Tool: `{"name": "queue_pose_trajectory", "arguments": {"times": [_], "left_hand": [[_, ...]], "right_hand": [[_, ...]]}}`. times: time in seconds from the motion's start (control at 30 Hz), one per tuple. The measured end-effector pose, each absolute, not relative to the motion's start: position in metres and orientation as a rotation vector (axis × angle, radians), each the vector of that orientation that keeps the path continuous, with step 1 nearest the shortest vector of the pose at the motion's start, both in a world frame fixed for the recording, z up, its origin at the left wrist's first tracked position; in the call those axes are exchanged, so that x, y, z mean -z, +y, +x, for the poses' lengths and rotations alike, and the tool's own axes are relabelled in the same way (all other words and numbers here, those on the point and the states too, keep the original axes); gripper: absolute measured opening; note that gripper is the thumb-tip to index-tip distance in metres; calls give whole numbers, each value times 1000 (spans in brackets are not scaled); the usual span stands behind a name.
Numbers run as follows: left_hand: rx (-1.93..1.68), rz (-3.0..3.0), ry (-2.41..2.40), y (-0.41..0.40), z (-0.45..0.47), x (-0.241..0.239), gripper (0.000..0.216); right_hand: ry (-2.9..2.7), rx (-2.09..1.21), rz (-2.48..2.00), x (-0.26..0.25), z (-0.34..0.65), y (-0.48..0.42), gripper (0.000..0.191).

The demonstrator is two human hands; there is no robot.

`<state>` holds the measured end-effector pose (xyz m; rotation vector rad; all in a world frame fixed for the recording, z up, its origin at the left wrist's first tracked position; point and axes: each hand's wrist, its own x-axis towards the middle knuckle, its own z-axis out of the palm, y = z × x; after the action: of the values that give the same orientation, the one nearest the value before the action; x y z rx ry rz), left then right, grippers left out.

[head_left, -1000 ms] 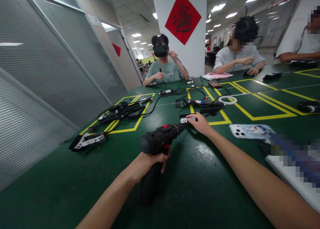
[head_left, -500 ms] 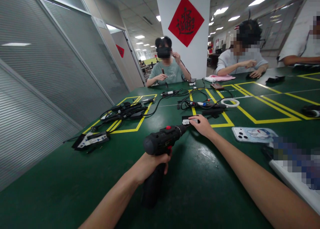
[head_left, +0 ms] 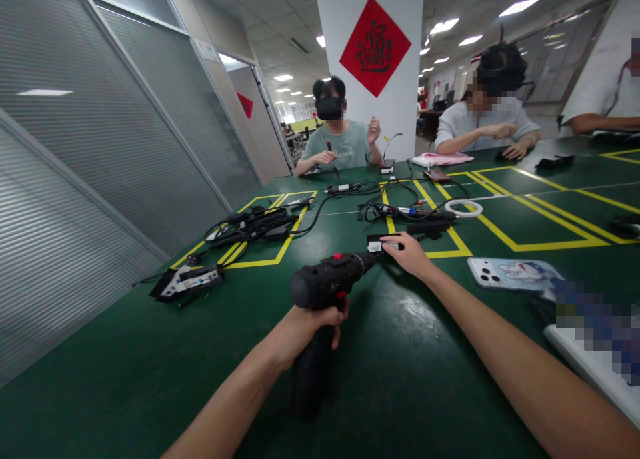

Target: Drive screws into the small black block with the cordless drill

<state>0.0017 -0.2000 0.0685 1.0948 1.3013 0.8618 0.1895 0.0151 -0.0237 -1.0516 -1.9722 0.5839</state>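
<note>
Here, left grip (head_left: 306, 327) clasps the drill (head_left: 326, 285); right grip (head_left: 413, 256), open, presses black part (head_left: 376, 240).

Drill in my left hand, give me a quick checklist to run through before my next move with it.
1. Left hand wrapped around drill handle: ok.
2. Drill tip seated on small black part: cannot tell, too small.
3. Right hand steadies that part on the table: ok.
4. Right fingers clear of tip: not ok, right beside it.
5. Cables clear of drill: ok, they lie beyond the part.
</note>
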Motion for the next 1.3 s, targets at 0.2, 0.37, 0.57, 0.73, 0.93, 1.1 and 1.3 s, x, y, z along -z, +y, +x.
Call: {"name": "queue_pose_trajectory", "arguments": {"times": [0.2,0.37,0.57,0.73,0.93,1.1,1.3], "left_hand": [[-917,1053,1304,-200,2,-64,22],[-883,1075,1296,-200,2,-65,19],[-890,1085,1283,-199,2,-69,14],[-875,1064,1291,-199,3,-69,15],[-875,1086,1301,-199,2,-66,15],[-872,1091,1313,-199,3,-67,13],[-875,1077,1330,-200,5,-69,15]], "right_hand": [[-1986,-595,-1052,25,190,16,30],[-1996,-582,-1058,26,190,18,31],[-2010,-573,-1055,27,191,19,31],[-2016,-578,-1049,28,191,20,32],[-2006,-585,-1043,27,191,19,31],[-2007,-590,-1045,26,191,19,31],[-1999,-597,-1047,26,190,19,31]]}}
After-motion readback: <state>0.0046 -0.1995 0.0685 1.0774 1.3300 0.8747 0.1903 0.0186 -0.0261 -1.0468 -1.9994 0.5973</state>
